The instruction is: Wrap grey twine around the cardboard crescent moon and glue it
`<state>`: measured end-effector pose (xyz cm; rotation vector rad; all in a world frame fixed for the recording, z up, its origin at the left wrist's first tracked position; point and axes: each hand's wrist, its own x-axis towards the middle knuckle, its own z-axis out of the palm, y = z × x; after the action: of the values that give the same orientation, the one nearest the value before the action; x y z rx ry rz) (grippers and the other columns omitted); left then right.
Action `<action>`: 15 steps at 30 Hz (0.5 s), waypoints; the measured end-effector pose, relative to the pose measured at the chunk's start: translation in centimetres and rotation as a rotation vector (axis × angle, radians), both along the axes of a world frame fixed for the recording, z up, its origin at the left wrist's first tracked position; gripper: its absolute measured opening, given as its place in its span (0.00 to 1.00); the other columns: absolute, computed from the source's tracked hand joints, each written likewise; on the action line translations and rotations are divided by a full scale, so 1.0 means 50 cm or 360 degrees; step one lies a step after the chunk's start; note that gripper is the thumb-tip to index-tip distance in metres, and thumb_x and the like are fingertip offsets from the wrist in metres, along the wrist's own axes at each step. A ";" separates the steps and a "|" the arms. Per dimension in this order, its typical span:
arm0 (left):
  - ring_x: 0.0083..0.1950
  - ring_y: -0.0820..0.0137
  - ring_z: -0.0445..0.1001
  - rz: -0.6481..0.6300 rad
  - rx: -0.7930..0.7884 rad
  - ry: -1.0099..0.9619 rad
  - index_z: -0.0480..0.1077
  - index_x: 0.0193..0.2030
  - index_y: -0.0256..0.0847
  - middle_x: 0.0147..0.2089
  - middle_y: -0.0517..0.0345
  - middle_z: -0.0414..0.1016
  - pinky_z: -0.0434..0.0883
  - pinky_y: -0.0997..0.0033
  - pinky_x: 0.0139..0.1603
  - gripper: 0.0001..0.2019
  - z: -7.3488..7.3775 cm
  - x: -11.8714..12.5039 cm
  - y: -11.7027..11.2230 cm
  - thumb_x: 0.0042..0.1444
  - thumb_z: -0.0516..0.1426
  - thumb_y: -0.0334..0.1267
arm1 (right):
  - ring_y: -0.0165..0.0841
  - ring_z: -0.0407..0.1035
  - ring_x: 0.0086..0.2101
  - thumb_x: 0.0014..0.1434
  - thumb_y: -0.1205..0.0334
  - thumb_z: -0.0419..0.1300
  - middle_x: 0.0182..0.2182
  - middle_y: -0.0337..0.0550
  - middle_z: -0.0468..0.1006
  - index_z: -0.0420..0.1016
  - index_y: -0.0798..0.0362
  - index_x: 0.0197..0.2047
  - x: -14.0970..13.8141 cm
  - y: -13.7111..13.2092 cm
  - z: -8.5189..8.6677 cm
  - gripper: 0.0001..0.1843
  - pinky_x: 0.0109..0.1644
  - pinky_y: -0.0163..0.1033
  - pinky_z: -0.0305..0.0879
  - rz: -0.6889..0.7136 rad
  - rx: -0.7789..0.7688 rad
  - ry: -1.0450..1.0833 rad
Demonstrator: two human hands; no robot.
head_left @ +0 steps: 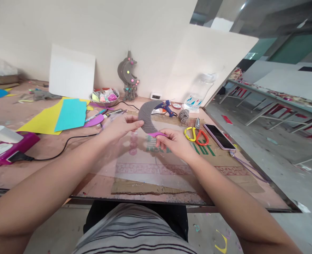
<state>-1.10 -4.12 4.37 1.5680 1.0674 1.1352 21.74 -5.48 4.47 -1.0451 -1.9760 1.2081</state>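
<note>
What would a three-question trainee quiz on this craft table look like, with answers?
1. Multiple choice: which hand is at the purple end of the gray crescent?
A) the left hand
B) the right hand
C) neither hand

2. True or false: from the person's seat, the phone lies to the right of the scissors.

3. Fill in the colour: the sheet lying partly over the yellow sheet is ____.

Key: 1. B. 2. True. 3. Turquoise.
</note>
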 end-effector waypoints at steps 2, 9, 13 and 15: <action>0.28 0.75 0.64 0.0035 0.0045 0.0089 0.73 0.31 0.37 0.27 0.62 0.70 0.62 0.73 0.32 0.17 0.005 -0.001 -0.003 0.49 0.61 0.52 | 0.24 0.64 0.21 0.59 0.53 0.56 0.25 0.38 0.74 0.71 0.56 0.31 0.000 0.001 -0.002 0.14 0.25 0.31 0.59 -0.0003 0.0004 -0.0008; 0.29 0.72 0.66 0.0211 0.0055 0.0217 0.69 0.23 0.38 0.24 0.59 0.69 0.65 0.72 0.34 0.20 0.030 0.007 -0.021 0.51 0.57 0.55 | 0.24 0.65 0.22 0.59 0.54 0.55 0.27 0.38 0.75 0.70 0.54 0.41 0.006 0.011 -0.007 0.12 0.23 0.30 0.59 0.0103 -0.0118 0.0054; 0.29 0.71 0.67 0.0266 0.0046 0.0143 0.70 0.24 0.38 0.25 0.58 0.71 0.66 0.71 0.35 0.21 0.019 0.005 -0.011 0.49 0.58 0.56 | 0.25 0.65 0.23 0.59 0.50 0.56 0.30 0.40 0.76 0.70 0.53 0.43 0.011 0.015 -0.013 0.16 0.23 0.31 0.60 0.0150 -0.0123 0.0059; 0.29 0.72 0.67 0.0288 0.0051 0.0131 0.70 0.24 0.38 0.25 0.57 0.71 0.66 0.71 0.35 0.21 0.010 0.002 -0.004 0.49 0.58 0.56 | 0.26 0.65 0.22 0.59 0.45 0.55 0.29 0.40 0.75 0.69 0.53 0.46 0.012 0.017 -0.016 0.21 0.23 0.32 0.60 0.0109 -0.0105 0.0090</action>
<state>-0.99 -4.32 4.86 1.5790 1.2725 1.2220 22.35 -4.64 3.67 -0.9716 -1.9541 1.3334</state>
